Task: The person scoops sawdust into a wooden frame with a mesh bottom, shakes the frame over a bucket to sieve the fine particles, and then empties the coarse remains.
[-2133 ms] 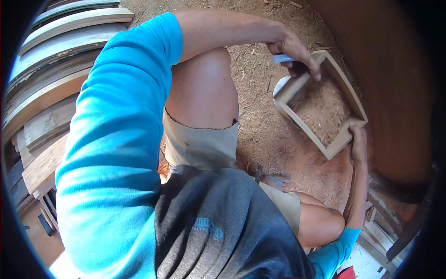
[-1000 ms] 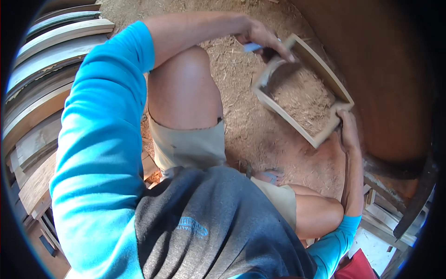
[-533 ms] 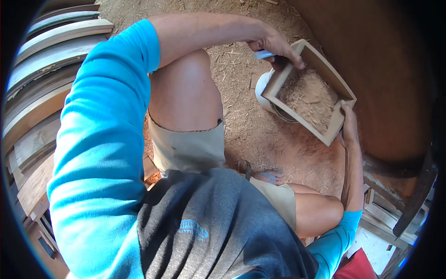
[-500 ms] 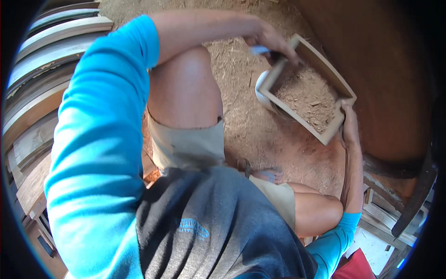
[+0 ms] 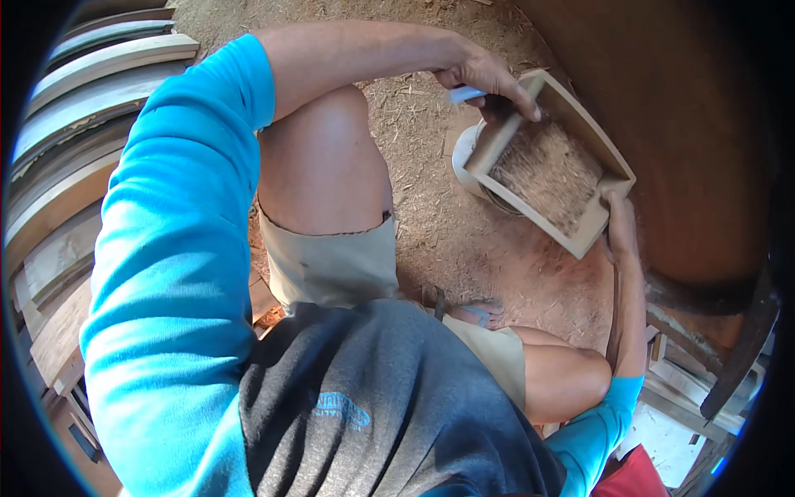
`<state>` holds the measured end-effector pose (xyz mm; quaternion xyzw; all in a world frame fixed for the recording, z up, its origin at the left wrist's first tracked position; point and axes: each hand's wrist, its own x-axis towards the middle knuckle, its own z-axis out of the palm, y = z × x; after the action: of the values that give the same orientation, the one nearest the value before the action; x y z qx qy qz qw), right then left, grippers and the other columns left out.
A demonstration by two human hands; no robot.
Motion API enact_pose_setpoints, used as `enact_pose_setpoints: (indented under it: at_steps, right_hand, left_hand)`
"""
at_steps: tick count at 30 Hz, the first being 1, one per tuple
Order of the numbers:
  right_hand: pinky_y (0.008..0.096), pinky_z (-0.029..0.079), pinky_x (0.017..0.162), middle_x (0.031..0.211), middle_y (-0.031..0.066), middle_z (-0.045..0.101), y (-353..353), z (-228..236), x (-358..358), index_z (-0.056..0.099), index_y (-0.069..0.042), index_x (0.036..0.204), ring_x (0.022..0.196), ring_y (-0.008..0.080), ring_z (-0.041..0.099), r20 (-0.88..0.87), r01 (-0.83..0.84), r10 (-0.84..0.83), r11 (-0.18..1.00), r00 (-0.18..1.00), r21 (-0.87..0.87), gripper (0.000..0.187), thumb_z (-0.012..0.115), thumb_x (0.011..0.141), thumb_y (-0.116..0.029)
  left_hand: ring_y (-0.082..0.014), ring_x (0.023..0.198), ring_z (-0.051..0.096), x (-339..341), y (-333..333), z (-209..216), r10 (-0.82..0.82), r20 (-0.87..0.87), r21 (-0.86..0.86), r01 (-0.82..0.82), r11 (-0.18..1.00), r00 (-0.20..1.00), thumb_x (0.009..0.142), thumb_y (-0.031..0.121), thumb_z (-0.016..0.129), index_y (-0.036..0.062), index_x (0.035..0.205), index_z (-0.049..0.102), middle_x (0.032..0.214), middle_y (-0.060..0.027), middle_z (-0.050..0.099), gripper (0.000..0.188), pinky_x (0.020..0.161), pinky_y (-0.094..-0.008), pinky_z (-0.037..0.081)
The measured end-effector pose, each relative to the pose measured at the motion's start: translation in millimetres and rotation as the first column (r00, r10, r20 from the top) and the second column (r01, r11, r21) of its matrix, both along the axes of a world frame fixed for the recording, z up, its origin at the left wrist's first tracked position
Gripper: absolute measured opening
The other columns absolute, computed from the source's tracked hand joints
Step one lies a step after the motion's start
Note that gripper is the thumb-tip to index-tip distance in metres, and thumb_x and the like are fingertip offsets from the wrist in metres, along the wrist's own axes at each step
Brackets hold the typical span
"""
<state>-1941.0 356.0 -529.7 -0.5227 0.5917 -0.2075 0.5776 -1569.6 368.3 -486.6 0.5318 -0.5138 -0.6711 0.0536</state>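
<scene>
A shallow wooden box (image 5: 507, 185) with raised sides is held tilted at the upper right. Wood shavings and sawdust (image 5: 551, 170), smeared by motion, lie inside it. My left hand (image 5: 493, 79) grips the box's far-left end, with fingers reaching over the rim. A small pale blue thing (image 5: 464, 94) shows beneath that hand, too blurred to name. At the near-right corner, my right hand (image 5: 619, 224) is closed around the box's end. Partly hidden under the box's left side stands a round white container (image 5: 464, 159); its inside cannot be seen.
Earthen ground (image 5: 431, 182) strewn with shavings lies around my bare legs. Stacked boards (image 5: 99, 91) line the left side. A broad brown surface (image 5: 687, 149) rises beyond the box. Dark beams and more timber (image 5: 687, 373) stand at the right, near a red item (image 5: 633, 476).
The shavings in the box have shifted and now look streaked. The box has tilted slightly, and my left hand has moved a little downward with it. My right hand keeps its hold.
</scene>
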Motion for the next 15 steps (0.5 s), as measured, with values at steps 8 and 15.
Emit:
enact_pose_setpoints:
  at_steps: [8, 15]
  right_hand:
    - [0.0275, 0.042, 0.073, 0.09, -0.0029, 0.055, -15, 10, -13, 0.059, -0.005, 0.099, 0.084, 0.0068, 0.049, -0.026, -0.08, 0.08, 0.997, 0.996, 0.011, 0.033, 0.062, 0.092, -0.038]
    - [0.0283, 0.046, 0.081, 0.098, 0.001, 0.058, -15, 12, -8, 0.059, -0.002, 0.108, 0.091, 0.0098, 0.056, 0.079, 0.033, -0.036, 0.999, 0.996, 0.039, 0.035, 0.062, 0.094, -0.034]
  left_hand:
    - [-0.0103, 0.061, 0.052, 1, 0, 6, 0.054, -0.053, -0.008, -0.054, 0.999, 0.997, 0.077, 0.063, 0.074, 0.0084, 0.097, 0.065, 0.084, -0.0024, 0.059, 0.059, 0.067, -0.0264, 0.042]
    - [-0.014, 0.076, 0.054, 4, 1, 5, 0.023, -0.004, -0.064, -0.024, 0.998, 1.0, 0.074, 0.068, 0.073, 0.0071, 0.094, 0.068, 0.084, -0.0045, 0.06, 0.064, 0.069, -0.0289, 0.04]
